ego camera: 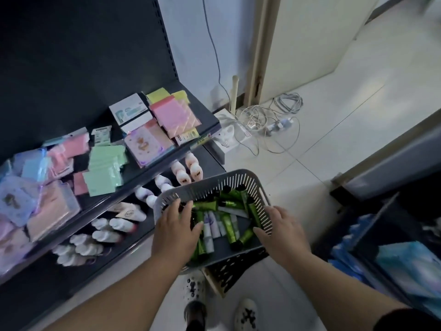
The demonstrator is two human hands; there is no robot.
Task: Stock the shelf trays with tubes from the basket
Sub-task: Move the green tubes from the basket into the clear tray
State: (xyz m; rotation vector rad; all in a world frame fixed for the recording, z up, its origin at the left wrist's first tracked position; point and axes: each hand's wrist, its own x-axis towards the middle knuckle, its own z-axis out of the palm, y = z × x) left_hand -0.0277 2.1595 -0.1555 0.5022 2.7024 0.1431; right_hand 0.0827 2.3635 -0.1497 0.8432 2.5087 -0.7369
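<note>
Pale tiled floor (334, 130) runs to a door frame, where loose cables (267, 120) lie in a tangle, and dark shelving (71, 56) stands along the left. Down low, the grey slotted basket (214, 181) sits on what looks like a dark patterned crate (233, 268), close to the lower shelf, so the carry across should be short. Green and white tubes (226, 225) lie jumbled inside it.

The right hand (284, 228) has its grip curled over the basket's right wall, thumb on the rim, most likely to steady it. The left hand (175, 232) is down among the tubes on the near-left side, fingers fanned over the pile. I cannot tell whether that grip has closed on one.

Pastel packets (105, 168) crowd the upper shelf, and white bottles (105, 235) lie in rows on the one below. I'd say stocking is barely begun, since the basket looks well filled.
</note>
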